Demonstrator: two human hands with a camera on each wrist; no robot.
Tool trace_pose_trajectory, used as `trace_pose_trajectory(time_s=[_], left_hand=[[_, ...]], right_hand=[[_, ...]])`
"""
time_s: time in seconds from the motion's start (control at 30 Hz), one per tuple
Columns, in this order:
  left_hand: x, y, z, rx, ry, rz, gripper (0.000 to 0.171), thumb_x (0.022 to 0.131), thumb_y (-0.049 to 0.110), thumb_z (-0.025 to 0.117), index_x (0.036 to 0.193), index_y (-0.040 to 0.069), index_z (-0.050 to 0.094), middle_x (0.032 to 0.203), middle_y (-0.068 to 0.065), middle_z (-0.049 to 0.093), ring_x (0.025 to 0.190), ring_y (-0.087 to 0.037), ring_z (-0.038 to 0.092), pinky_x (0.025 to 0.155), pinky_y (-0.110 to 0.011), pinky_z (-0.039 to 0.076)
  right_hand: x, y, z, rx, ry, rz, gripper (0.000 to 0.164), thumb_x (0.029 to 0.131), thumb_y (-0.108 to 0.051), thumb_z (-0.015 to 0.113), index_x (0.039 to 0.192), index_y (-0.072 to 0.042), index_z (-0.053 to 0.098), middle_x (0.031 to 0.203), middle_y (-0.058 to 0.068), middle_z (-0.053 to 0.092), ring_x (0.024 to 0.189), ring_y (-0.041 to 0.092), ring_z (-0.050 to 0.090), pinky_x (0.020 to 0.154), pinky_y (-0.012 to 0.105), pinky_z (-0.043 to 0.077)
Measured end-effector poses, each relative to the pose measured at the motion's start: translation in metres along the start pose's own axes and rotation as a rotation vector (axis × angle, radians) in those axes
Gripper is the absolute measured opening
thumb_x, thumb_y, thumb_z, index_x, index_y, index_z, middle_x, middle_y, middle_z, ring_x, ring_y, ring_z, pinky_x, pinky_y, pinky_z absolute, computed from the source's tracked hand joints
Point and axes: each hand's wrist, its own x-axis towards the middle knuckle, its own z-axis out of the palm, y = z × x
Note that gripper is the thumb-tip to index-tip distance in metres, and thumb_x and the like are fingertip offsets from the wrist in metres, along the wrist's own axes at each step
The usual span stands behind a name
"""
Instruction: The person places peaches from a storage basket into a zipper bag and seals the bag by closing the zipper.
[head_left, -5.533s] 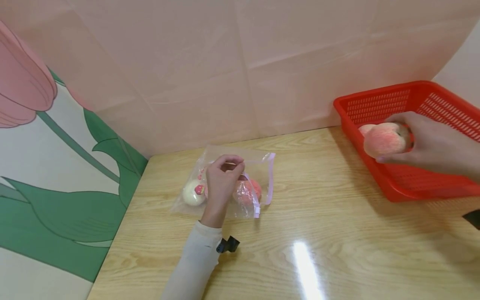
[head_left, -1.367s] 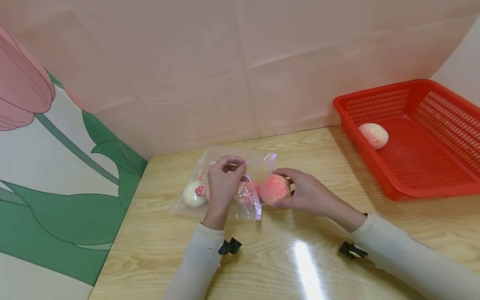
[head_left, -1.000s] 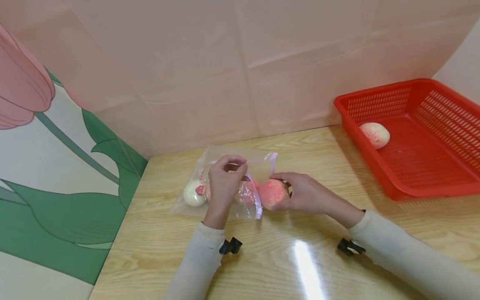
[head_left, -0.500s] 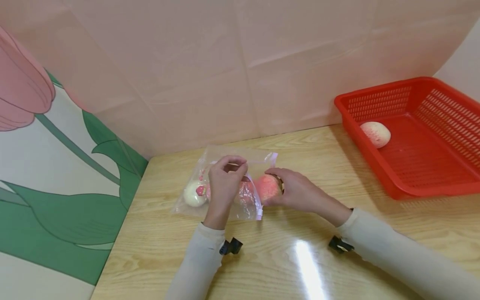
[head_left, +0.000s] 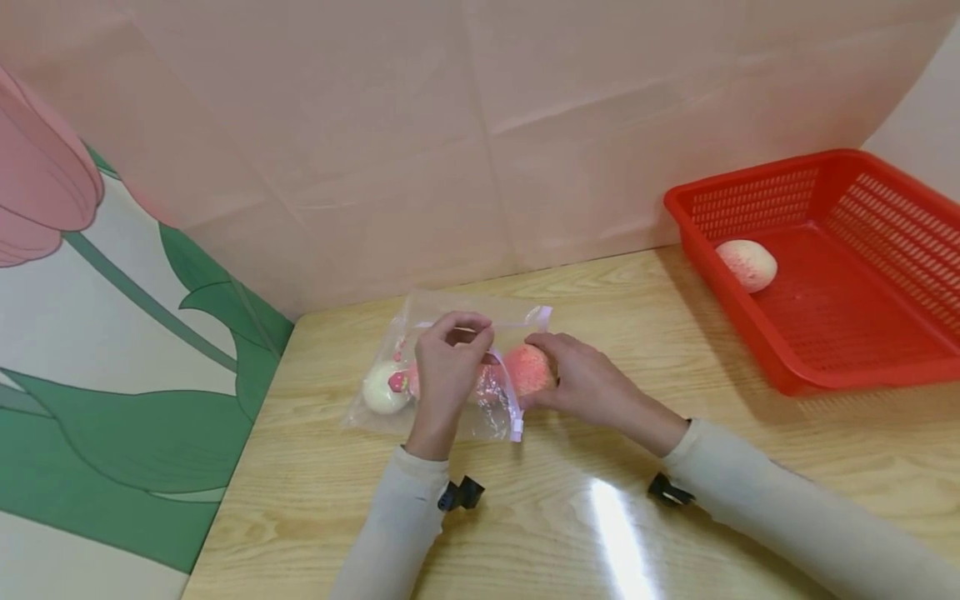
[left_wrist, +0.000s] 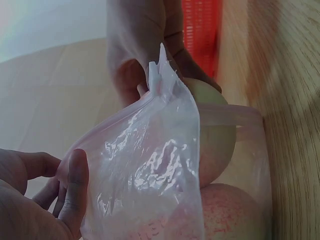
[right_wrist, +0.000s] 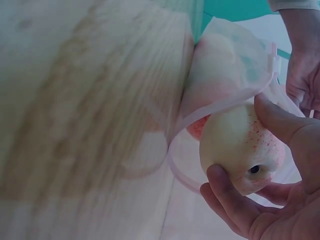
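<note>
Head view, left arm: a pale sleeve [head_left: 390, 533] slants up from the bottom edge; the left hand [head_left: 450, 367] arches over a clear zip bag [head_left: 491, 412], thumb and finger bent together.
Head view, right arm: it reaches in from the lower right corner; the right hand [head_left: 592, 383] curls its fingers round a pink peach [head_left: 529, 369] at the bag's mouth.
Head view, bag: it lies on the wooden table [head_left: 300, 500], mouth to the right; inside, a white rounded fruit [head_left: 385, 390] sits at the far left end, with pinkish fruit partly hidden by the left hand — their number cannot be told.
Head view, basket: a red basket [head_left: 855, 308] stands at right, well apart from the bag; one white-and-pink peach [head_left: 747, 265] rests inside against its left wall.
Left wrist view, grip: thumb and fingers pinch the edge of the upper plastic, lifting it; the pink peach shows at the raised opening, above another speckled fruit [left_wrist: 232, 212].
Right wrist view, grip: thumb on one side, fingers on the other — a firm hold, the dark stem hollow facing out, the lilac rim [right_wrist: 215, 107] passing round the peach's far side.
</note>
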Motion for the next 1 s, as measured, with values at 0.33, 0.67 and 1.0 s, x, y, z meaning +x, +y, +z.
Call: trace_pose_trajectory(time_s=[0.33, 0.67, 1.0], left_hand=[[0.0, 0.0003, -0.0013, -0.006, 0.004, -0.005, 0.011, 0.084, -0.005, 0.072, 0.094, -0.001, 0.072, 0.085, -0.01, 0.066, 0.056, -0.014, 0.064, 0.056, -0.031, 0.064], [-0.0003, 0.0029, -0.0005, -0.011, 0.0, 0.007, 0.011, 0.084, -0.005, 0.071, 0.095, -0.004, 0.072, 0.087, -0.011, 0.067, 0.058, -0.014, 0.064, 0.056, -0.031, 0.064], [0.0009, 0.0006, -0.0008, -0.013, 0.012, 0.007, 0.01, 0.084, -0.006, 0.072, 0.093, -0.003, 0.072, 0.083, -0.009, 0.066, 0.056, -0.013, 0.064, 0.054, -0.03, 0.063]], right_hand=[[0.0007, -0.0019, 0.0031, 0.027, -0.019, 0.007, 0.089, 0.073, -0.047, 0.085, 0.145, -0.01, 0.047, 0.138, 0.018, 0.057, 0.12, 0.034, 0.059, 0.1, 0.054, 0.054], [-0.0066, 0.004, -0.005, 0.195, -0.154, -0.059, 0.075, 0.089, -0.018, 0.075, 0.151, -0.002, 0.037, 0.141, 0.024, 0.047, 0.119, 0.031, 0.056, 0.099, 0.043, 0.059], [-0.0008, -0.0023, -0.0019, 0.2, -0.096, -0.065, 0.073, 0.087, -0.014, 0.076, 0.149, -0.003, 0.041, 0.138, 0.018, 0.05, 0.11, 0.026, 0.056, 0.092, 0.04, 0.061]])
